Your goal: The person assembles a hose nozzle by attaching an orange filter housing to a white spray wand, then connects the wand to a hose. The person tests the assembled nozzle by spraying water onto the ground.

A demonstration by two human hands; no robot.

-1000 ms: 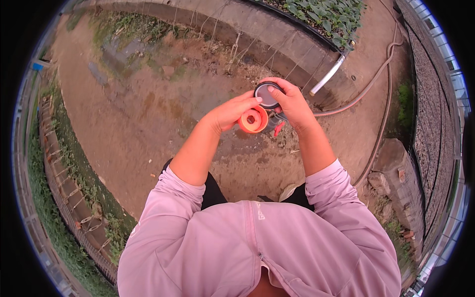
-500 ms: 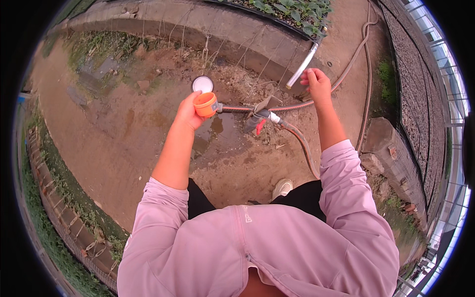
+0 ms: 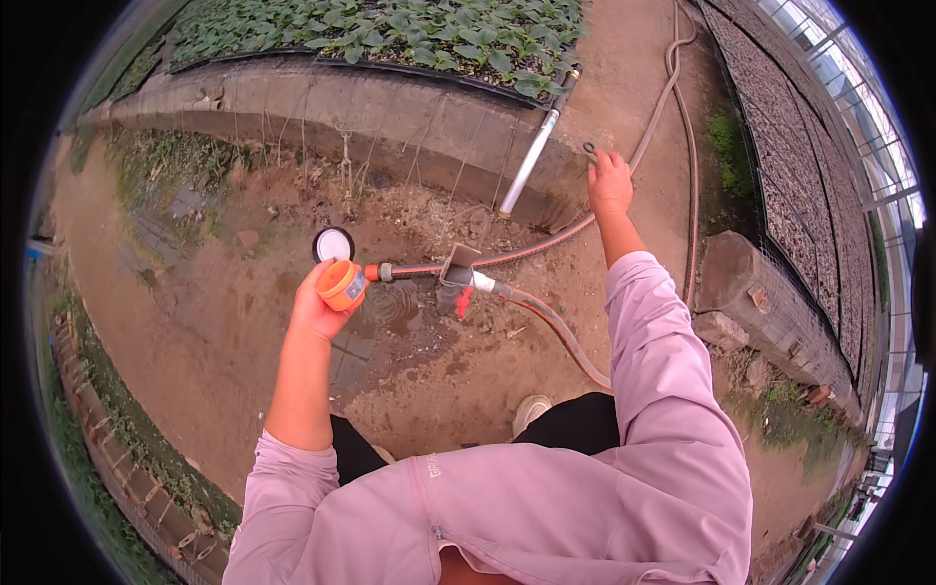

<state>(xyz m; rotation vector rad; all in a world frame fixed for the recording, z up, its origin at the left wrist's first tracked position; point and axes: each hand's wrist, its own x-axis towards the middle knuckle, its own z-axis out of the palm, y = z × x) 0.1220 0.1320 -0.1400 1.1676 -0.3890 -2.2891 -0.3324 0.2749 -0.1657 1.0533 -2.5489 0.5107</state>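
Note:
An orange cup-shaped plastic piece [image 3: 338, 283] with a pale label is gripped by my left hand [image 3: 317, 310], its opening facing up. Just beyond it, a white disc with a dark rim [image 3: 333, 244] shows; I cannot tell whether it is joined to the cup. Beside the cup is the hose's orange-tipped end fitting [image 3: 374, 272]. Farther right, my right hand [image 3: 610, 183] reaches forward with fingertips pinched on a small greyish thing, too small to name. A small dark ring [image 3: 589, 147] shows just past those fingertips; whether they touch is unclear.
A red-handled valve [image 3: 463, 303] joins a red-striped hose [image 3: 561, 336] near my feet. A whitish pipe [image 3: 531, 161] slants off the concrete ledge [image 3: 390, 107] below trays of leafy seedlings [image 3: 419, 34]. Concrete blocks [image 3: 731, 278] stand at right. Wet mud lies below the cup.
The view has tilted forward, bringing more seedlings into sight. My right hand has come close to the dark ring. My left hand still holds the orange cup, and the hose's orange tip now shows.

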